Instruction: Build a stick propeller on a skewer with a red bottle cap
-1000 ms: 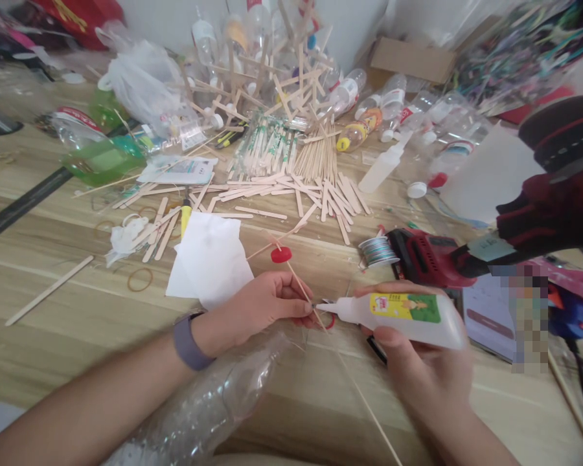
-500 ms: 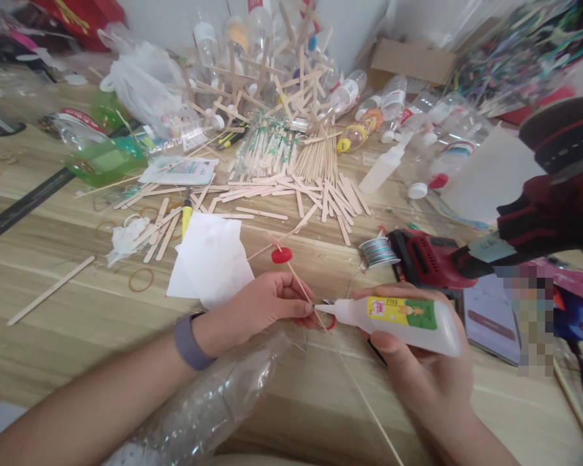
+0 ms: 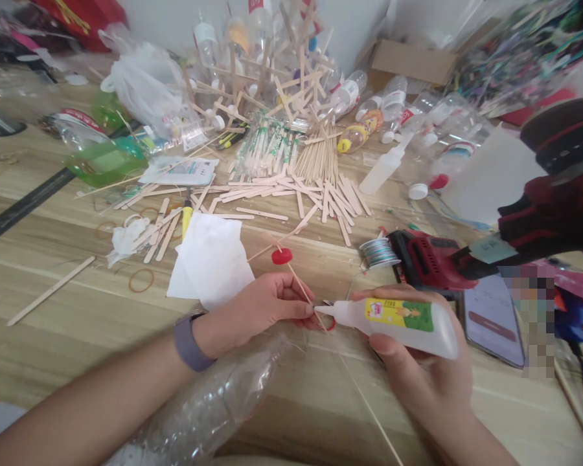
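My left hand [image 3: 279, 301] pinches a thin wooden skewer [image 3: 298, 281] between thumb and fingers. The skewer slants from upper left to the lower right and passes through a red bottle cap [image 3: 282, 256] above the hand. My right hand [image 3: 418, 369] is closed around a clear glue bottle [image 3: 408, 323] with a yellow and green label, tipped on its side. Its narrow nozzle points left and meets the skewer close to my left fingertips. A second red ring-like piece shows partly behind the nozzle. Below my left forearm lies a clear plastic bottle [image 3: 208, 401].
White paper [image 3: 211, 259] lies left of the cap. Wooden craft sticks [image 3: 272, 188] and a bundle of skewers [image 3: 318, 155] spread behind. At right are a wire spool [image 3: 379, 253], a red-black power drill [image 3: 529, 213] and a phone [image 3: 493, 317]. Another glue bottle [image 3: 383, 168] stands farther back.
The glue bottle in my right hand has shifted very slightly to the left, its nozzle still at the skewer. My left hand and the red cap look almost unmoved.
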{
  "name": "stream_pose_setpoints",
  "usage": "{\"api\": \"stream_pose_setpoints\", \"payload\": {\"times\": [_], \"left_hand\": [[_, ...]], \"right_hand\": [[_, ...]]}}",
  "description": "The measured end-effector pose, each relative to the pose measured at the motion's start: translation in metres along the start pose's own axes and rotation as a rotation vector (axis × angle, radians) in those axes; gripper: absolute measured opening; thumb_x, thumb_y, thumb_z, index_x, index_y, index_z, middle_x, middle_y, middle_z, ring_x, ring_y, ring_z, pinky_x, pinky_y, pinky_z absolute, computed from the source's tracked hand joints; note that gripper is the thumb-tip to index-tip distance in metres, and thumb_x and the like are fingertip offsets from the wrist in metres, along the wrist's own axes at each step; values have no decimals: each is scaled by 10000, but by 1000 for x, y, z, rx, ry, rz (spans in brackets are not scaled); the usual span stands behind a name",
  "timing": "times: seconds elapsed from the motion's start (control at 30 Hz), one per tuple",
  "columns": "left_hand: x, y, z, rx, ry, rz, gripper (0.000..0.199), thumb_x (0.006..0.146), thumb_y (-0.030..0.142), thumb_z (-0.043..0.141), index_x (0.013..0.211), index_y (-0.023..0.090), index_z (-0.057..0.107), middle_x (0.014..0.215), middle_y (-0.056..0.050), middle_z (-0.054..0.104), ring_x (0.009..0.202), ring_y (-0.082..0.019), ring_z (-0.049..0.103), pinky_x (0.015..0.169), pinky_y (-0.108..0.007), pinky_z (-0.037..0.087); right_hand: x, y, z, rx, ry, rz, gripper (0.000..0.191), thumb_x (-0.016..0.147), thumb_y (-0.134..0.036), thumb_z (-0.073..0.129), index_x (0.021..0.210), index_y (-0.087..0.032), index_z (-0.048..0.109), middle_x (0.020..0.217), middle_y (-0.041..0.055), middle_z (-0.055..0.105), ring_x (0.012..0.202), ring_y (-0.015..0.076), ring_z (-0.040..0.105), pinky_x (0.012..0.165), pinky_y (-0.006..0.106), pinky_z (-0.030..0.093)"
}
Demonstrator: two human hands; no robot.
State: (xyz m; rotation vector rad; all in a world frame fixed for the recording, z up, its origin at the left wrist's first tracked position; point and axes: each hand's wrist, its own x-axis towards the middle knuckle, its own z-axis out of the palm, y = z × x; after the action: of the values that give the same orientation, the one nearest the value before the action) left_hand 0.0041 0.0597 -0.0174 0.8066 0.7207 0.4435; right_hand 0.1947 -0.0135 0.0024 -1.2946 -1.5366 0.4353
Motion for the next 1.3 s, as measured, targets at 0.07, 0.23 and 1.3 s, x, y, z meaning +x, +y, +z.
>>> {"api": "stream_pose_setpoints", "payload": {"times": [0.07, 0.23, 1.3], "left_hand": [[0, 0, 0, -2, 3, 1, 240, 720, 237, 789, 774, 157, 570, 690, -6, 720, 714, -153, 699, 728, -266, 503], [1, -1, 0, -9, -13, 10, 229, 729, 225, 785, 772, 153, 572, 695, -7, 724, 706, -140, 696, 712, -249, 501], [1, 0, 0, 4, -26, 5, 243, 719, 260, 787, 768, 156, 572, 678, -7, 715, 689, -142, 679, 716, -262, 497]], "right_hand": [[1, 0, 0, 2, -7, -6, 313, 804, -486, 702, 995, -260, 599, 875, 57, 746, 824, 253, 702, 707, 405, 569], [1, 0, 0, -9, -8, -2, 332, 799, -507, 698, 997, -261, 594, 883, 58, 749, 822, 259, 703, 703, 411, 570], [3, 1, 0, -8, -8, -22, 312, 804, -503, 694, 983, -265, 602, 868, 44, 744, 772, 220, 704, 674, 349, 572]]}}
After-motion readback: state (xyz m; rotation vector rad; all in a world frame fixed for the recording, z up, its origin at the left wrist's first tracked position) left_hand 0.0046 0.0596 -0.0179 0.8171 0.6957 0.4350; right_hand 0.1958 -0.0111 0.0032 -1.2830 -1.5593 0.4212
